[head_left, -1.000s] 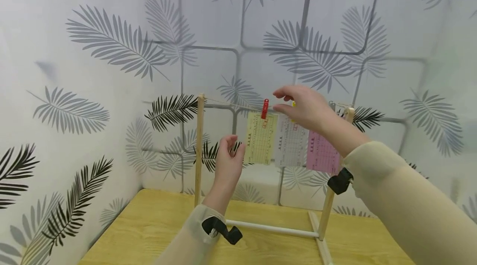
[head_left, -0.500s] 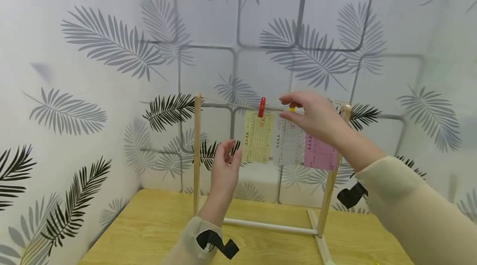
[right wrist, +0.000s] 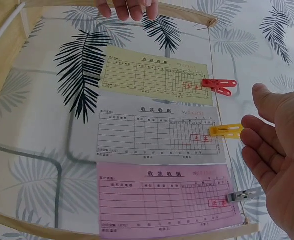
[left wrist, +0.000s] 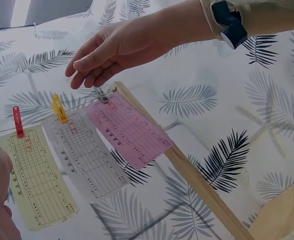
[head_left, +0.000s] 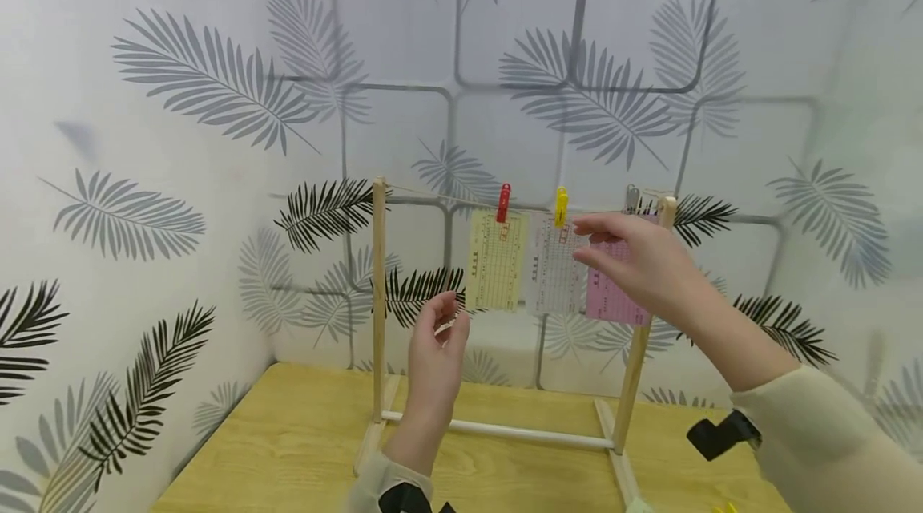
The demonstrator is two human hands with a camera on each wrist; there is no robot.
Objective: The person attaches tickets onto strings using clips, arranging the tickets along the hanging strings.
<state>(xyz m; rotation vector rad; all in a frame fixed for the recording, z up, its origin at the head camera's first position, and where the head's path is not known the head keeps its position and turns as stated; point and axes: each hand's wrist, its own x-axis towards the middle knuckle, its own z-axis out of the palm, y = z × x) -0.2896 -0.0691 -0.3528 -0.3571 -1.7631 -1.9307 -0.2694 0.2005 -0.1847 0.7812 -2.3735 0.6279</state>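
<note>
Three paper receipt slips hang from a string: a yellow slip (head_left: 496,260), a white slip (head_left: 554,276) and a pink slip (head_left: 613,292). A red clothespin (head_left: 503,203) clips the yellow one, a yellow clothespin (head_left: 561,207) the white one, and a grey clothespin (right wrist: 243,195) the pink one. My right hand (head_left: 638,264) is in the air before the pink slip, partly covering it in the head view, fingers loosely bent around nothing. Left of the yellow slip and lower, my left hand (head_left: 438,353) is raised with relaxed, empty fingers.
The string runs between two wooden posts; the left post (head_left: 379,296) and right post (head_left: 634,369) are joined low down by a white rod (head_left: 526,434). This frame stands on a wooden table (head_left: 310,417). Something small and yellow (head_left: 727,508) lies at the front right.
My right hand has come away from the yellow clothespin, moving right and down, so that clothespin now shows fully. My left hand has sunk slightly.
</note>
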